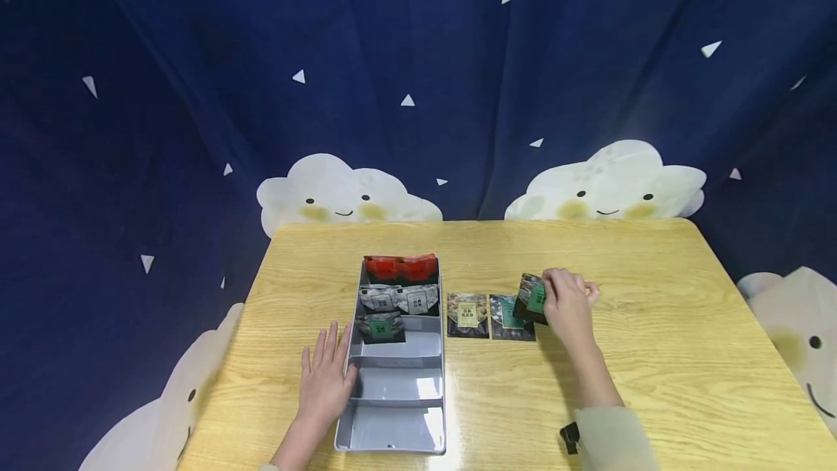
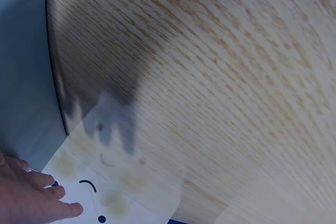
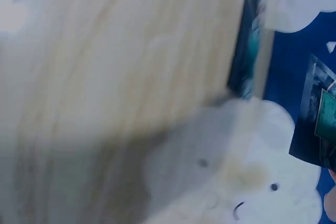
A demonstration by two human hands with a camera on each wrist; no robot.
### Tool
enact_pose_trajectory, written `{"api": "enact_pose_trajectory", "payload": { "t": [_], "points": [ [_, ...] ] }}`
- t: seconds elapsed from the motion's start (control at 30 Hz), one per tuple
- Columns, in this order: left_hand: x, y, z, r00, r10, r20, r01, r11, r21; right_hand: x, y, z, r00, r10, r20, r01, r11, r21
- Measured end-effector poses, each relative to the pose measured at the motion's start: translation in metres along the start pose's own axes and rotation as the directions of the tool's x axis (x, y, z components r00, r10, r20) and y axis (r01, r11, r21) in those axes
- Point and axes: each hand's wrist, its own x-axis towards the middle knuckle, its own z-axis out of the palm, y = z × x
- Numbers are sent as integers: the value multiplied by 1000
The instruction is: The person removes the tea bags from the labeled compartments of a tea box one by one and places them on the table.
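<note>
My right hand pinches a dark sachet with a green label, lifted and overlapping a flat teal-labelled sachet in the head view. Only a fingertip and the held green-label sachet show at the right wrist view's edge. Left of the teal one lies a sachet with a pale yellow label. My left hand lies with straight, spread fingers against the left side of a grey divided tray. Inside the tray are red sachets at the back, white-labelled sachets in front, then one green-labelled sachet.
The wooden table carries the tray left of its middle. A small black object is by my right sleeve. A dark blue curtain with cloud figures surrounds the table's back and sides.
</note>
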Motion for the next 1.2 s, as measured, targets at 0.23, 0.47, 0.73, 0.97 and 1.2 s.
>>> {"api": "enact_pose_trajectory", "payload": {
  "t": [0.23, 0.47, 0.73, 0.97, 1.2],
  "points": [
    [-1, 0, 1, 1000, 10, -23, -10, 1000, 5, -7, 36, 5, 989, 62, 137, -54, 997, -62],
    [0, 1, 0, 1000, 10, -6, -10, 1000, 10, -11, 64, 8, 967, 88, 237, -71, 994, -79],
    [1, 0, 0, 1000, 7, -13, -7, 1000, 17, -7, 80, 16, 939, 98, 329, -56, 989, -136],
    [1, 0, 2, 1000, 6, -11, -6, 1000, 9, -14, 87, 28, 949, 110, 297, -52, 979, -197],
    [0, 0, 2, 999, 4, -35, -4, 1000, -3, -19, 88, 35, 950, 121, 287, -59, 975, -214]
  ]
}}
